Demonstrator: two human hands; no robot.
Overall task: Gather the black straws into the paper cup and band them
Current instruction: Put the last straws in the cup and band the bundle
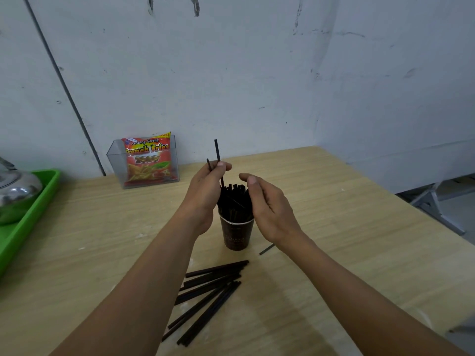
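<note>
The wooden surface [334, 227] carries loose black straws [213, 286] lying near the person. The right grip [270, 209], wide, sits beside the bundle [235, 199] standing in the paper cup [237, 235]. The left grip [205, 191] pinches two raised straws [217, 150].

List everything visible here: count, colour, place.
paper cup: one, dark brown, table centre
straws in cup: many, black, upright
held straws: two, black, above cup
loose straws: a pile, black, table before cup
lone straw: one, black, right of cup
snack packet: one, red, in clear box
clear box: one, transparent, by wall
tray: one, green, left edge
metal pot: one, silver, on tray
table: one, light wood
left hand: grips held straws
right hand: open beside cup
</note>
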